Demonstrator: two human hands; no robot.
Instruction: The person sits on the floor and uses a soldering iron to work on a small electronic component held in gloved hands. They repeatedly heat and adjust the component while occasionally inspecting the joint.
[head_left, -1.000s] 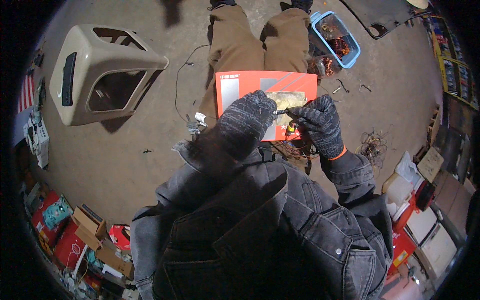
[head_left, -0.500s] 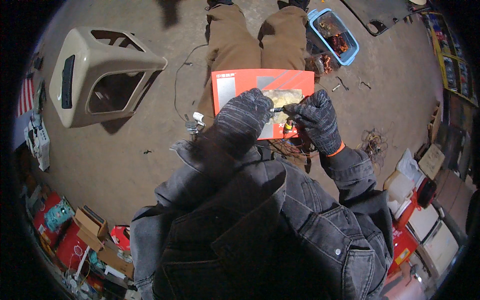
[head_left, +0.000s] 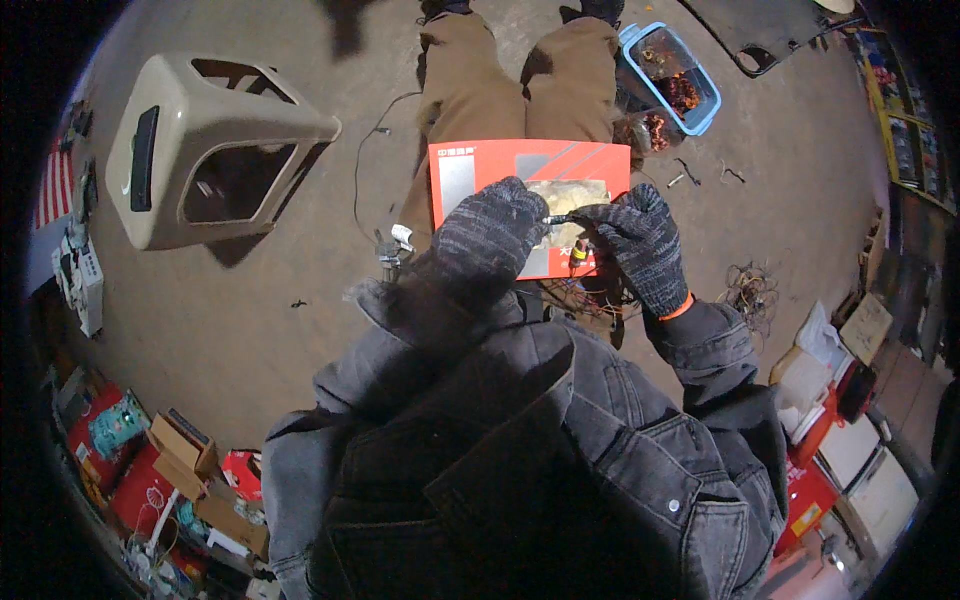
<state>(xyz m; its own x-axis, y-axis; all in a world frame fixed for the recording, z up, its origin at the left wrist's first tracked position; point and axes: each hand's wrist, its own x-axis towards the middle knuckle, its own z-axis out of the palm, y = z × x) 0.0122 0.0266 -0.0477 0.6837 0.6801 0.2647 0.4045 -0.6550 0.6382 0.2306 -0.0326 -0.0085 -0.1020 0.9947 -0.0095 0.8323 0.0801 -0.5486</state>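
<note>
Grey-black knit gloves cover both hands. My left hand (head_left: 492,228) is closed around one end of a short, thin dark piece (head_left: 558,219) that looks like a cable. My right hand (head_left: 642,245) pinches its other end, so the piece spans the small gap between the hands. Its exact kind is too small to make out. Under the hands, across my lap, lies a flat red box (head_left: 480,165) with a grey patch and a pale yellowish panel (head_left: 590,190). A small yellow-and-black item (head_left: 579,252) shows beside my right hand, near thin coloured wires (head_left: 575,293).
A beige plastic housing (head_left: 180,110) stands on the floor at left, with a thin black cord (head_left: 356,190) nearby. Beyond my right knee is a blue-rimmed bin (head_left: 712,85) holding copper-coloured scrap. Tangled wires (head_left: 750,292) lie to the right. Cardboard boxes (head_left: 180,455) crowd the lower left.
Both hands keep their hold on the dark piece, with only slight finger movement at the right. The whole view has shifted a little.
</note>
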